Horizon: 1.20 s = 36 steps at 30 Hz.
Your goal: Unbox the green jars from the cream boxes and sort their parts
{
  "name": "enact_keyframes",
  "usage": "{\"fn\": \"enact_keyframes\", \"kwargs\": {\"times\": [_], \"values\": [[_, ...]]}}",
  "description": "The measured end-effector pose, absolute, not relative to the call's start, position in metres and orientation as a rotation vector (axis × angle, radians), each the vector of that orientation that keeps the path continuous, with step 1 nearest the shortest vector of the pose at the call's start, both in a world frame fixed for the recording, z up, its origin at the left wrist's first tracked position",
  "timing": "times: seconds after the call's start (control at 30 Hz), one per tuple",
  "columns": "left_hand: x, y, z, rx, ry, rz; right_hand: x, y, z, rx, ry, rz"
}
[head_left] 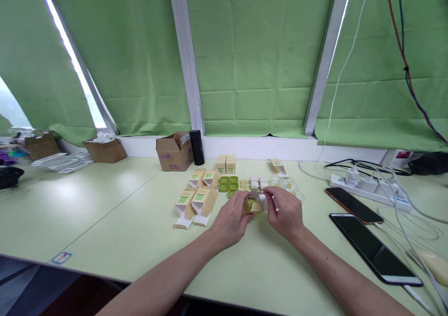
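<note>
A small tan cardboard box (pixel 257 207) with white inner flaps is held between my two hands, its open end facing me. Something green shows inside it. My left hand (pixel 230 219) is closed around the box's left side. With thumb and fingertips together, my right hand (pixel 286 212) pinches a white flap at its right. Just beyond lie green square pieces (pixel 228 184), small yellowish pieces (pixel 243 184), pale pink-white cylinders (pixel 258 183) and clear plastic pieces (pixel 287 183). To the left stand several open tan boxes (pixel 205 199) with green labels.
Two closed tan boxes (pixel 226 164) stand behind, and a flattened-looking one (pixel 277 167) lies right of them. A brown carton (pixel 174 151) and black cylinder (pixel 197 148) are near the wall. At right are two phones (pixel 374 248), a power strip (pixel 371 192) and loose cables.
</note>
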<state>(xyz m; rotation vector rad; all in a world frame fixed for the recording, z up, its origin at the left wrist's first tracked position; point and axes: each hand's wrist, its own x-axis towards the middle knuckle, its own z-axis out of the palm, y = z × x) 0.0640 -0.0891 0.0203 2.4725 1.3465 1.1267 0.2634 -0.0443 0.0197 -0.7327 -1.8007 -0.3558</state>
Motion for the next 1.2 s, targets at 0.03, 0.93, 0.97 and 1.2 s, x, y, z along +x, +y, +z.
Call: {"fn": "enact_keyframes", "kwargs": {"times": [0.03, 0.93, 0.97, 1.2], "values": [[0.064, -0.089, 0.020, 2.475, 1.346, 1.131, 0.263, -0.044, 0.019, -0.787, -1.794, -0.357], [0.061, -0.083, 0.018, 2.362, 1.456, 1.134, 0.260, -0.051, 0.018, -0.749, -1.940, -0.062], [0.061, -0.083, 0.018, 2.365, 1.457, 1.142, 0.260, -0.051, 0.017, -0.754, -1.949, -0.078], [0.060, -0.081, 0.016, 2.356, 1.470, 1.161, 0.256, -0.049, 0.012, -0.793, -2.002, -0.126]]}}
